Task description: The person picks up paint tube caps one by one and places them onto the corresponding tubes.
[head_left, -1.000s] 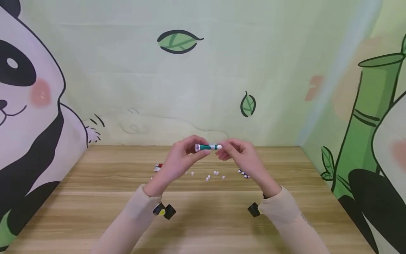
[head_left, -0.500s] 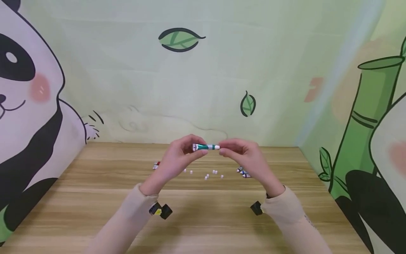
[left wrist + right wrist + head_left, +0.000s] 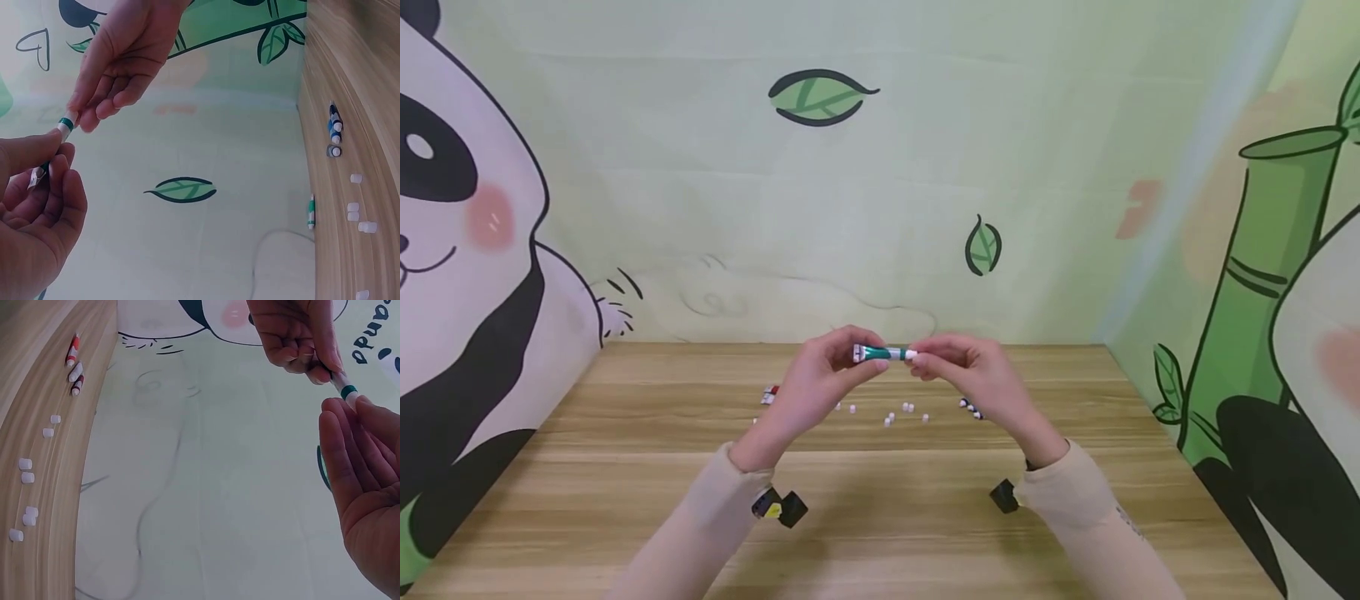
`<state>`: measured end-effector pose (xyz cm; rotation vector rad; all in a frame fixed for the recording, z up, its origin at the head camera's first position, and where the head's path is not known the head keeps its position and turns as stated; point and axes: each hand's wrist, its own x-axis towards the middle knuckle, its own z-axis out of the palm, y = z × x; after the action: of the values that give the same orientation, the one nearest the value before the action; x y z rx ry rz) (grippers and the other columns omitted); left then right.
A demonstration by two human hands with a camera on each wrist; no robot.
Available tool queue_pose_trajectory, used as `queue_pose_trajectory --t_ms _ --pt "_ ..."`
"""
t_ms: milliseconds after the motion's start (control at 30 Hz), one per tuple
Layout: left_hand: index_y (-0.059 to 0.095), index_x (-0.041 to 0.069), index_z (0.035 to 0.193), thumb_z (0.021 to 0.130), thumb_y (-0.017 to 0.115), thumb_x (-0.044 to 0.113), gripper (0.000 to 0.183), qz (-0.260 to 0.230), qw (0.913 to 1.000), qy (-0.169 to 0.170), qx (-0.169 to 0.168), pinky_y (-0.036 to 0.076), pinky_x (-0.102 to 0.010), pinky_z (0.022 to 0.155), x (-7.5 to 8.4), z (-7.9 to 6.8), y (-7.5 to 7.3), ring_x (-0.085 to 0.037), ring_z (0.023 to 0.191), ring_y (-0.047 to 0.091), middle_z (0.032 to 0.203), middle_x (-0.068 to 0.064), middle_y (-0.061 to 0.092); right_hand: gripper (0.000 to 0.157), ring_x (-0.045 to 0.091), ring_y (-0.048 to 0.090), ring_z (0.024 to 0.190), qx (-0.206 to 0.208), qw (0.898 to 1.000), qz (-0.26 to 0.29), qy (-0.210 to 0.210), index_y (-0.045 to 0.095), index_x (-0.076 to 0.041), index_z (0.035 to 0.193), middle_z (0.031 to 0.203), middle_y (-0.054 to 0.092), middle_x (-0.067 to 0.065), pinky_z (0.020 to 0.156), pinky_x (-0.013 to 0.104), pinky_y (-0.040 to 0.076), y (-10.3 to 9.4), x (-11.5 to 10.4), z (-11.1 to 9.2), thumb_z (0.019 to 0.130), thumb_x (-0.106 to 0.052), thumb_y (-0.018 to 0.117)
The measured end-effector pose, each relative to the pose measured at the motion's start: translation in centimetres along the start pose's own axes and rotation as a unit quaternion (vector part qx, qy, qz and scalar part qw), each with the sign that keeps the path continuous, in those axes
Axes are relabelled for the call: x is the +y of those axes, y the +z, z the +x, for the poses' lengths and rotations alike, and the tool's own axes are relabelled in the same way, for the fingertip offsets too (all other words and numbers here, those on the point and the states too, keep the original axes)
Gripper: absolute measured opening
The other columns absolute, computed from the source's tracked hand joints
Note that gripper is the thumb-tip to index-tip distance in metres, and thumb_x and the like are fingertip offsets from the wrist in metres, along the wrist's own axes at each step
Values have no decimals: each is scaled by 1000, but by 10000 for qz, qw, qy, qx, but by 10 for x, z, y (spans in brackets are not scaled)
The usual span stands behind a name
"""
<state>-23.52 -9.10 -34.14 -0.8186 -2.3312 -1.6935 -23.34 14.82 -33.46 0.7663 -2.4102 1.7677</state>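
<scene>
A small green-and-silver paint tube (image 3: 877, 353) is held level above the table in the head view, its flat crimped end to the left and its white cap (image 3: 912, 355) to the right. My left hand (image 3: 811, 375) grips the tube body between thumb and fingers. The cap end is pinched by thumb and forefinger of my right hand (image 3: 983, 377). In the left wrist view the green band (image 3: 66, 122) shows between the two hands. The right wrist view has the white cap (image 3: 352, 398) at the right thumb tip, partly covered.
Several loose white caps (image 3: 889, 418) lie scattered mid-table (image 3: 880, 500). Red-marked paint tubes (image 3: 74, 350) lie at the left, and blue ones (image 3: 972, 408) at the right, partly behind the right hand. Another green tube (image 3: 311, 212) lies near the table's back edge, before the painted wall.
Half a second ago the right thumb and fingers were spread at the cap's end; now they close over the cap. Both hands and the tube sit slightly lower in view.
</scene>
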Motion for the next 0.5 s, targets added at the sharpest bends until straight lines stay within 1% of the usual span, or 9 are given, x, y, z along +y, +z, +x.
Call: queue_pose_trajectory --t_ms 67,200,333,500 --pt "70 13 109 94 74 18 16 -24 10000 15 6 39 -25 54 1 -1 1 -20 67 52 85 -3 63 19 23 72 89 1 10000 -13 -2 73 -4 112 100 76 9 86 48 56 0 1 0 96 -14 70" --pt "70 12 109 94 74 16 16 -14 10000 50 31 40 -25 56 2 -2 3 -22 69 53 86 -4 63 19 24 72 88 -14 10000 -3 -70 73 -2 111 99 75 11 83 42 58 0 3 0 98 -14 68" --pt "70 11 108 93 74 15 16 8 9999 77 85 41 -26 58 4 -2 5 -24 72 55 85 -4 63 18 30 72 90 -58 9998 127 -139 72 0 109 99 74 13 82 38 58 0 4 0 99 -14 66" --pt "71 11 108 93 75 14 16 85 9996 245 140 44 -26 60 7 -2 8 -24 77 60 88 -3 65 21 37 71 92 -95 9997 147 -184 70 2 108 97 74 12 81 37 58 1 5 0 101 -16 63"
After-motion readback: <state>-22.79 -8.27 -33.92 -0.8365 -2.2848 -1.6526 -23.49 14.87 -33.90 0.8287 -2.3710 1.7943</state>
